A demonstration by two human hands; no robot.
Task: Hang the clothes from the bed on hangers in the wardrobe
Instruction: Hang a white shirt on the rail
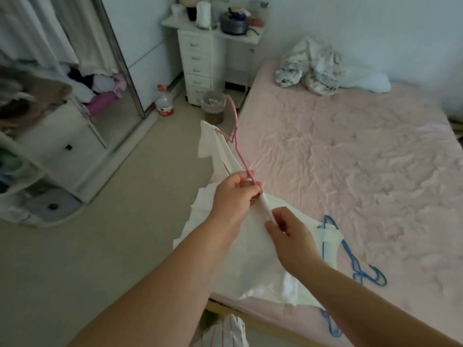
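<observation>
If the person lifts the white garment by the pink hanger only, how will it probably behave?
The white garment will probably hang limp: it already drapes in soft folds over the bed edge. It seems thin and light. The pink hanger looks like thin wire, so it may tilt, and a strap might slip off.

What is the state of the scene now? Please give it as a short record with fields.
left hand: left hand grips the pink hanger
right hand: right hand pinches a strap of the white garment
garment: partly threaded on the pink hanger, over the bed's edge
bed: pink sheet, blue hangers lying near the garment, crumpled bedding at the far end
wardrobe: open at the left
</observation>
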